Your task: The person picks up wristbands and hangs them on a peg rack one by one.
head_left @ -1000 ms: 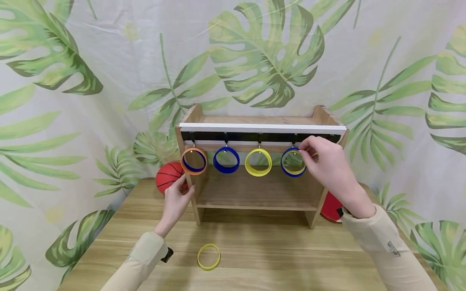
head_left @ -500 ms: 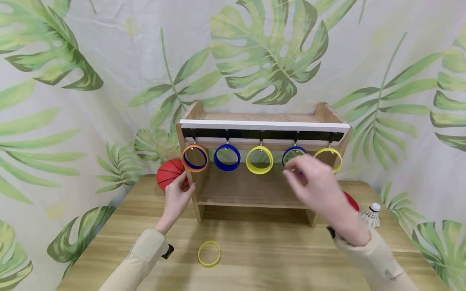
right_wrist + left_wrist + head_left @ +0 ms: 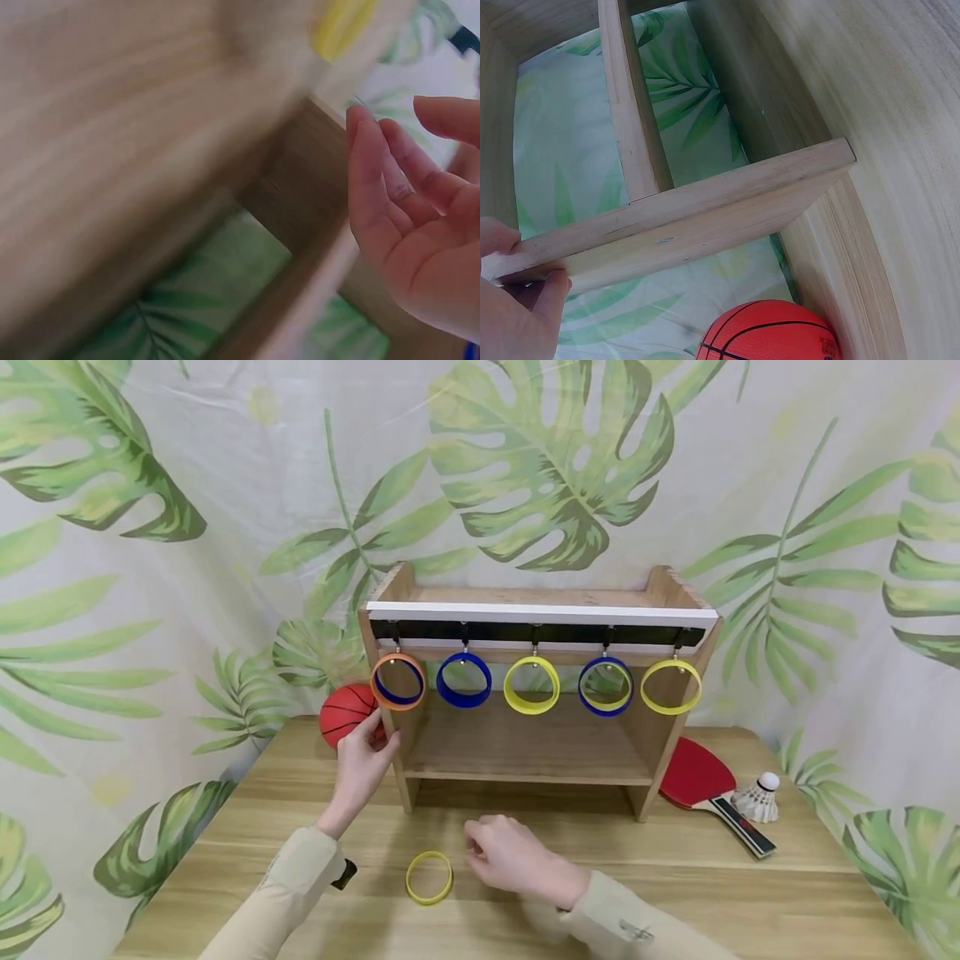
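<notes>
My left hand (image 3: 363, 760) grips the front edge of the left side panel of a wooden shelf (image 3: 525, 747); thumb and fingers straddle the panel (image 3: 697, 206) in the left wrist view. Over the table, my right hand (image 3: 517, 860) holds nothing, its fingers loosely bent and thumb apart in the right wrist view. Just left of it lies a yellow ring (image 3: 428, 902) on the tabletop. Several rings hang from a black strip along the shelf's top front: orange-and-blue (image 3: 398, 705), blue (image 3: 464, 700), yellow (image 3: 532, 707), blue-and-yellow (image 3: 606, 711) and yellow (image 3: 671, 711).
A red basketball (image 3: 347, 714) sits left of the shelf, close behind my left hand. To the right lie a red table tennis paddle (image 3: 697, 772) and a shuttlecock (image 3: 759, 797). A leaf-print curtain (image 3: 225, 485) stands behind the table (image 3: 285, 810).
My right hand has left the rightmost hanging rings and come down and left toward the ring on the table. That uncovers the right-end yellow ring, paddle and shuttlecock. The left hand keeps its grip.
</notes>
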Demonstrator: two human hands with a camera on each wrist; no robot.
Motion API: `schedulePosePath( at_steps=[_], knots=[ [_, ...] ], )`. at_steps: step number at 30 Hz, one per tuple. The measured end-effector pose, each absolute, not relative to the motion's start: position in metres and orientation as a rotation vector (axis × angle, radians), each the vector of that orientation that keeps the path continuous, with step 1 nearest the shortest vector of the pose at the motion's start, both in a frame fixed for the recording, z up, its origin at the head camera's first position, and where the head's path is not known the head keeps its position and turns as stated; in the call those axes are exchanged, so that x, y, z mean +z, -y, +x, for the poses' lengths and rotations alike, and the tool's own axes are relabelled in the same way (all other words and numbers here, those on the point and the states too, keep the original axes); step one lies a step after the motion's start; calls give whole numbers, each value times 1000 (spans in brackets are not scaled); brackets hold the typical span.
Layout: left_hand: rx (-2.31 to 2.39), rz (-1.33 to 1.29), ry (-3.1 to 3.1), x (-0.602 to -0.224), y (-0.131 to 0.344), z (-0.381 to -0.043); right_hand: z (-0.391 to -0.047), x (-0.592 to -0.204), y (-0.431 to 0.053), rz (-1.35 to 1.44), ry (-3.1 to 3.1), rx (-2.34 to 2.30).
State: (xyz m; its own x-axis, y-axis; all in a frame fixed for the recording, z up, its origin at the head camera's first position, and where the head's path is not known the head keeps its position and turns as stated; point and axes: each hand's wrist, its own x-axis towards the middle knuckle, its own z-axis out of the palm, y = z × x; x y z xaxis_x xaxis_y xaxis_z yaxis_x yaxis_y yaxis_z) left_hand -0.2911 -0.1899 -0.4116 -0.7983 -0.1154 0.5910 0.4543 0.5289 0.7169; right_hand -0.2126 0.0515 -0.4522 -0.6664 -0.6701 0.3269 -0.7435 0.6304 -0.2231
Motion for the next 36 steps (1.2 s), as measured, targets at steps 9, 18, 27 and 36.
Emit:
schedulePosePath(
  at_steps=[9,18,27,36],
  knots=[
    [-1262,-280,2186,-412,190,-289,-231,-484,-22,1172,2836,511],
    [-1274,-285,2184,-411,190,-289,-233,-485,-10,1101,2921,484],
    [-1310,-280,2192,-412,190,-289,-225,-463,-25,1144,2771,599],
    [-1302,-283,2187,-412,190,-289,-215,-409,-80,1113,2425,671]
  ],
)
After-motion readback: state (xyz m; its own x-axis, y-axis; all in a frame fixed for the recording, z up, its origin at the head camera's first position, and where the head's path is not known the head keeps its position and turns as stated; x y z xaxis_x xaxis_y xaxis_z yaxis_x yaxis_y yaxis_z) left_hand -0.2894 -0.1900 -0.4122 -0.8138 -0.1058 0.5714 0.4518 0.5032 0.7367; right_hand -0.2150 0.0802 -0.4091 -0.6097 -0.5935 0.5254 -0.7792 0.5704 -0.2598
